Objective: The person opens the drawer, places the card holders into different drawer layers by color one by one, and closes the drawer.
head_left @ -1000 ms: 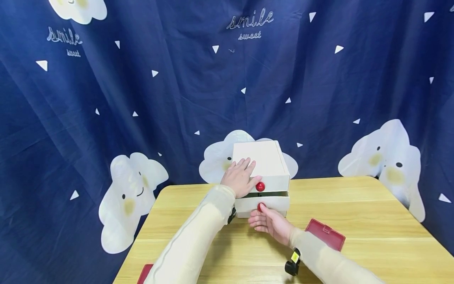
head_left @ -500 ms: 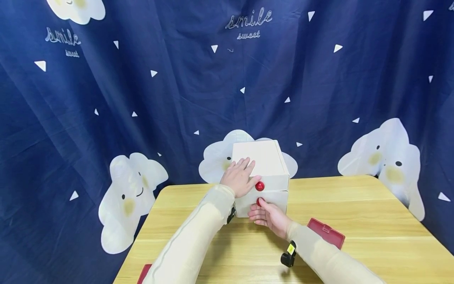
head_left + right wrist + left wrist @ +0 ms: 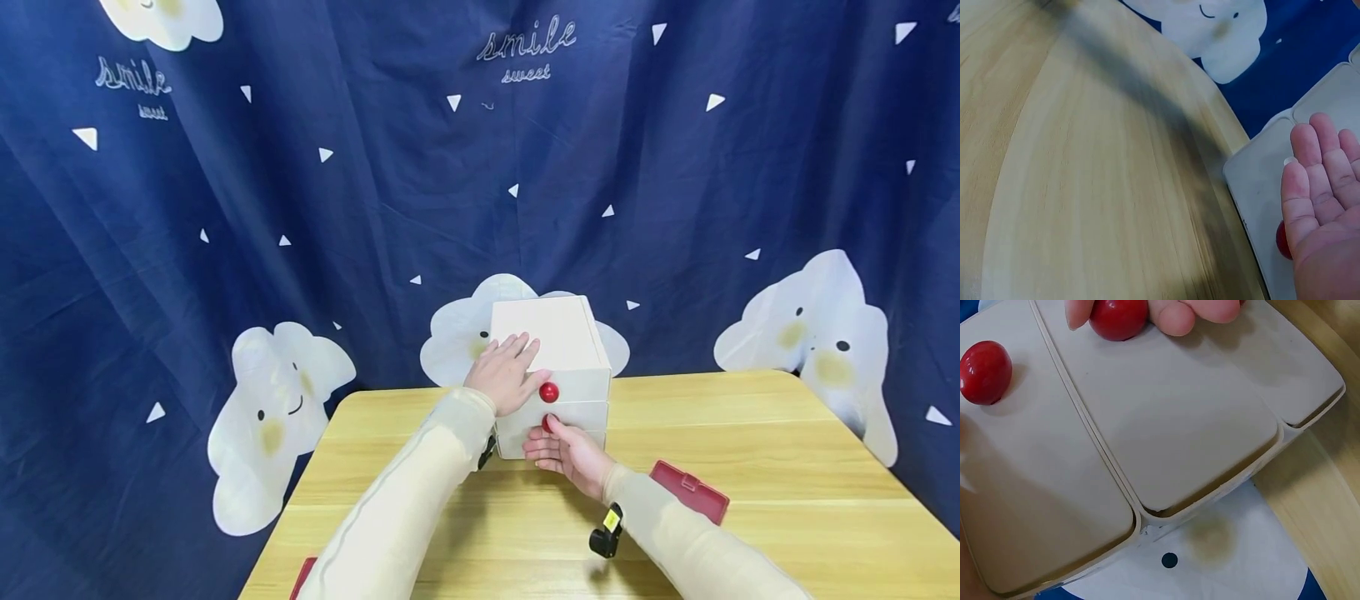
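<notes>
A small white drawer box [image 3: 551, 329] with red ball knobs stands at the table's back. My left hand [image 3: 506, 379] rests, fingers spread, across its top left edge, its thumb beside the upper knob [image 3: 549, 392]. My right hand [image 3: 573, 457] is at the middle drawer [image 3: 1197, 419]. In the left wrist view its thumb and a finger sit on either side of the middle red knob [image 3: 1119, 315]; the other fingers stretch out below. This drawer's front lies level with the upper one. The bottom drawer's red knob [image 3: 1283, 240] is partly hidden behind the right hand.
A dark red wallet-like case [image 3: 692, 492] lies on the wooden table [image 3: 795, 450] beside the right forearm. Part of another red item [image 3: 303, 575] shows by the left sleeve at the near edge. Behind the box hangs a dark blue curtain [image 3: 360, 217] with cloud prints.
A second ago the middle drawer stood out with a dark gap above it. It has slid in, the right hand moving forward with its knob. The left hand has stayed on the box.
</notes>
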Demonstrator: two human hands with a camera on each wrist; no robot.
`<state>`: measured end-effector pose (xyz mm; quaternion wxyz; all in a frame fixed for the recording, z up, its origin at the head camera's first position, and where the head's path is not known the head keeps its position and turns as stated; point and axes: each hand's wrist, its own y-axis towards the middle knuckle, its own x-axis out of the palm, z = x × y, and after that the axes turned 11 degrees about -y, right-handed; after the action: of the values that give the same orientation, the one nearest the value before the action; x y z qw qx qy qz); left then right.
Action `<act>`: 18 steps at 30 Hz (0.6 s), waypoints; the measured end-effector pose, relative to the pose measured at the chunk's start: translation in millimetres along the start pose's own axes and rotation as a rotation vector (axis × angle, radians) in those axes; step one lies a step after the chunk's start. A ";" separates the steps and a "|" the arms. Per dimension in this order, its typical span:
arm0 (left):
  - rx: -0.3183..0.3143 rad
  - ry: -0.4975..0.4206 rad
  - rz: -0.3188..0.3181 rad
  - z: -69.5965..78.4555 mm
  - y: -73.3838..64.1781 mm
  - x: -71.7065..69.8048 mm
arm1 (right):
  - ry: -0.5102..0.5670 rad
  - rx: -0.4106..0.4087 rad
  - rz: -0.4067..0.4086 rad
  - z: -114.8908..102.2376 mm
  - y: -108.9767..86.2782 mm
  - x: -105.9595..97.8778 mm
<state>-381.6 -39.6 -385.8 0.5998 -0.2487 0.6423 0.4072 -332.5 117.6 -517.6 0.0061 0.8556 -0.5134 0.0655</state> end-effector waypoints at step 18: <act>-0.007 0.000 0.004 2.8 -2.1 -3.0 | -0.044 0.040 0.020 7.9 -7.5 8.4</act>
<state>-377.8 -39.0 -383.2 0.5980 -0.2495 0.6416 0.4106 -321.2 113.1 -524.1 -0.0230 0.8517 -0.5204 0.0571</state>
